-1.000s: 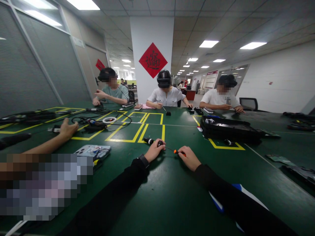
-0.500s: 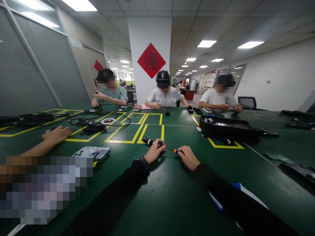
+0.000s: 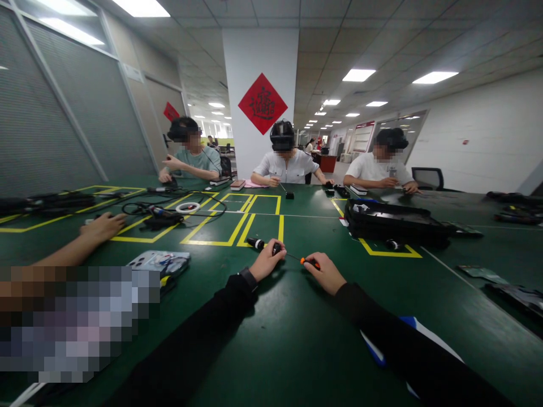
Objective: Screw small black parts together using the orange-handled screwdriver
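Note:
My left hand [image 3: 267, 262] is closed around a small black cylindrical part [image 3: 276, 249], most of which my fingers hide. My right hand [image 3: 326, 271] grips the orange and black handle of a screwdriver [image 3: 304, 261]. Its thin shaft runs left toward the black part; whether the tip touches it I cannot tell. Just beyond my left hand, a black cylinder with a white band [image 3: 255, 243] lies on the green table [image 3: 271, 350].
Behind my right hand sits an open black case [image 3: 390, 220]. A bagged item [image 3: 159, 261] and black cables [image 3: 163, 217] lie to the left, near a neighbour's hand [image 3: 104, 226]. A blue and white object [image 3: 409, 325] is partly under my right sleeve. Several people sit across the table.
My hands keep nearly the same place and hold. My right fingers have shifted slightly on the screwdriver, showing more of its handle. The view has moved a little.

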Available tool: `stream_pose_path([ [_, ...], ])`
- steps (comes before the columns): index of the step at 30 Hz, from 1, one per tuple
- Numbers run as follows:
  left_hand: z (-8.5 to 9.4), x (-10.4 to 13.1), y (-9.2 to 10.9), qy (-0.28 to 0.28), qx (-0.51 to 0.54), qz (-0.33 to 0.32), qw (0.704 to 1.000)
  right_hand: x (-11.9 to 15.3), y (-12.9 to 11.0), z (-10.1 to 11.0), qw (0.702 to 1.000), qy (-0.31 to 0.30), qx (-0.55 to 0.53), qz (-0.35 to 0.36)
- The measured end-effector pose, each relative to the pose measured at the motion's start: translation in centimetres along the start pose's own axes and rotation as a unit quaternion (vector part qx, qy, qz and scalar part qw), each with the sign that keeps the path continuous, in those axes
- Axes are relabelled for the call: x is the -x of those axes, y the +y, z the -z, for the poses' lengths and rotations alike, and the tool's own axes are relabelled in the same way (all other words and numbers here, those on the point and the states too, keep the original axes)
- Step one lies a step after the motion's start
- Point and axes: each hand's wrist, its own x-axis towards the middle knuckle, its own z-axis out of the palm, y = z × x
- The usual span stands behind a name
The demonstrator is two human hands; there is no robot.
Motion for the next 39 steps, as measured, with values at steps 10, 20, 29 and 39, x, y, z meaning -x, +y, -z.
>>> stream_pose_path([
  [10, 0.04, 0.02, 0.05, -0.002, -0.011, -0.007, 1.000, -0.07, 0.36, -0.11, 1.000, 0.002, -0.013, -0.004],
  [20, 0.05, 0.13, 0.16, 0.000, -0.026, -0.004, 1.000, -0.16, -0.16, 0.10, 1.000, 0.002, -0.015, -0.016],
  [29, 0.10, 0.15, 0.19, -0.007, -0.015, -0.001, 1.000, 0.07, 0.14, 0.03, 1.000, 0.020, -0.004, 0.009],
  [39, 0.02, 0.04, 0.01, 0.004, -0.024, -0.005, 1.000, -0.24, 0.69, -0.30, 0.999, 0.011, 0.046, -0.022],
])
